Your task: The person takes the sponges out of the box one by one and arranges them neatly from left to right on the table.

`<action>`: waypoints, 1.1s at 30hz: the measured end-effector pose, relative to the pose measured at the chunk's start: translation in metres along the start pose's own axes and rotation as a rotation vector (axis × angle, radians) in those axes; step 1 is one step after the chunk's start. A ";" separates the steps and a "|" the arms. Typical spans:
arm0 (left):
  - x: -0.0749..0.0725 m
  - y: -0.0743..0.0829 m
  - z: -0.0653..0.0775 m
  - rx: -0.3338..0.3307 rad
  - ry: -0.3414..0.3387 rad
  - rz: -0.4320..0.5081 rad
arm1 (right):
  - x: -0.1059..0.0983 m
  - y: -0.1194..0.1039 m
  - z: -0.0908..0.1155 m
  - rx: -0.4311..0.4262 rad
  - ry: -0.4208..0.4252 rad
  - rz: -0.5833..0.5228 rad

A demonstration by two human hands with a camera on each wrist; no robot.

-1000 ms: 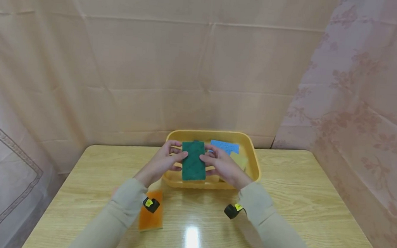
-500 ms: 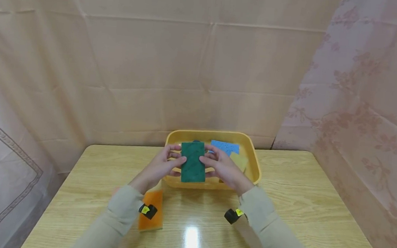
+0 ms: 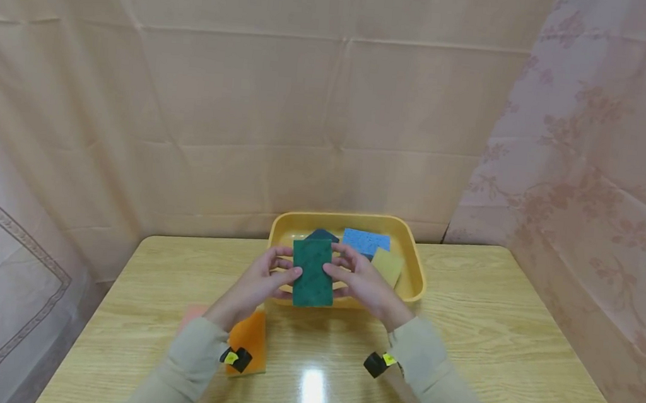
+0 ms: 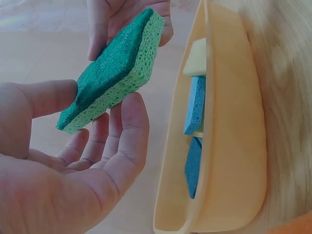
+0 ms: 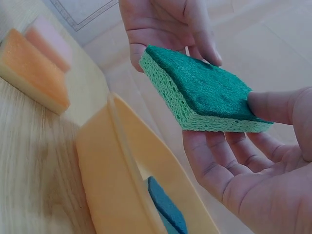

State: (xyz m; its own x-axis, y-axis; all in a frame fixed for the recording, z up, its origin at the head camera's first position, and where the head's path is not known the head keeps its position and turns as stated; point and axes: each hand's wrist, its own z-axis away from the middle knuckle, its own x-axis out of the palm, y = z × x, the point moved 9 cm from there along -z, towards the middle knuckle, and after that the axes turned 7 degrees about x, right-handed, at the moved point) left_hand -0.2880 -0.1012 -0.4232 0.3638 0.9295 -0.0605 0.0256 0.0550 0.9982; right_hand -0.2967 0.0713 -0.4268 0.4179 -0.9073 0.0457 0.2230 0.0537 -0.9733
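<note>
A green rectangular sponge [image 3: 313, 273], probably light and squashy, is aptly pinched edgewise by left hand [image 3: 256, 284] and right hand [image 3: 363, 285].

Here comes the green sponge [image 3: 312, 283], left hand [image 3: 254, 284] and right hand [image 3: 366, 288] shifting with it toward the tabletop's [image 3: 488, 347] near edge in the head view, uncovering more dark blue sponge [image 3: 322, 234] near the tray's [image 3: 421, 282] far edge!
</note>
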 end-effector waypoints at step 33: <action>-0.004 -0.031 0.036 -0.028 0.038 0.036 | 0.024 0.031 0.014 -0.043 -0.094 0.064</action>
State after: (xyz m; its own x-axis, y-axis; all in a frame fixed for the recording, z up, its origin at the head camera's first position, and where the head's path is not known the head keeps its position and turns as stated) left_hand -0.2564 -0.1199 -0.4536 0.3280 0.9444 -0.0250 -0.0132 0.0311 0.9994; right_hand -0.2679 0.0572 -0.4527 0.5117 -0.8592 0.0023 0.1563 0.0904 -0.9836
